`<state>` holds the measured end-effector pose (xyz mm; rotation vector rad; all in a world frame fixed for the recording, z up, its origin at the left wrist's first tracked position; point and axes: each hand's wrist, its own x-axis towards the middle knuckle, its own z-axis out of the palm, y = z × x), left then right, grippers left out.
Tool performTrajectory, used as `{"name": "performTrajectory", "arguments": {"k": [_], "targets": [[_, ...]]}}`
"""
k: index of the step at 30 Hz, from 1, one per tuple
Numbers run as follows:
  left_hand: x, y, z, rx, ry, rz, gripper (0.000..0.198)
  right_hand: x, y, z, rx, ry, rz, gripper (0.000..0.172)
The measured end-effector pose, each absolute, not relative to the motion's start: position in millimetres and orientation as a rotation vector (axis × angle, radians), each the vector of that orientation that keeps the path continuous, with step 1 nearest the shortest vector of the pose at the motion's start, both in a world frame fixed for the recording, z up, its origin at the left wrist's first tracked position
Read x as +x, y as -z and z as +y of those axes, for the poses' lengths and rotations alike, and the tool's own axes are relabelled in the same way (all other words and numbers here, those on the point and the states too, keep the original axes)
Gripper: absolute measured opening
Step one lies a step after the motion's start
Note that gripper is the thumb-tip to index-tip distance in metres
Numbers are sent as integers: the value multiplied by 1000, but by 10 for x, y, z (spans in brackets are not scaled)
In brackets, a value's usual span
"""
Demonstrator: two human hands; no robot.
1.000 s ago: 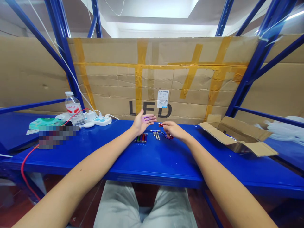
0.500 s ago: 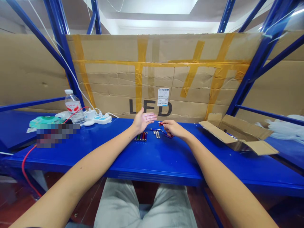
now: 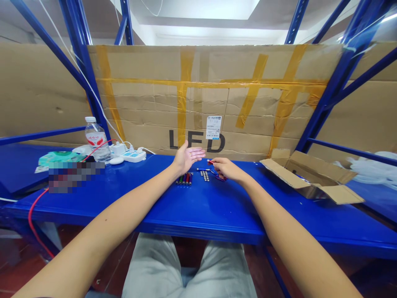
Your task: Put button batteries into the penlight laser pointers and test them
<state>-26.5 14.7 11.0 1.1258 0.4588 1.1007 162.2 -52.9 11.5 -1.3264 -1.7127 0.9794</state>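
Note:
My left hand [image 3: 186,158] is open above the table, palm turned to the right and fingers stretched out, with nothing in it. Between the fingertips of my right hand [image 3: 227,167] is a small red flashlight [image 3: 210,162] with a silver end, its tip pointing at my left hand. Below my left hand lies a row of several coloured flashlight tubes [image 3: 184,179], green, red and purple among them. Small silver button cells [image 3: 204,176] sit in rows between the hands. Behind them lies a blue tube [image 3: 203,169]. Blue and red clips [image 3: 221,178] show partly under my right hand.
An open cardboard box [image 3: 310,176] stands on the blue table [image 3: 198,211] at the right. To the left are a water bottle [image 3: 96,142], a white power strip [image 3: 134,156] and a green packet [image 3: 63,159]. A large cardboard sheet [image 3: 149,103] closes off the back.

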Motion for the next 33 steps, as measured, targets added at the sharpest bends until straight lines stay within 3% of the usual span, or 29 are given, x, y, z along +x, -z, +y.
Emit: {"name": "performTrajectory", "arguments": {"k": [20, 33], "targets": [[-273, -108, 139, 1128, -1093, 439, 69, 1682, -128, -493, -1340, -577, -1802, 32], [-272, -111, 137, 1124, -1097, 450, 69, 1686, -141, -514, -1384, -595, -1862, 22]]}}
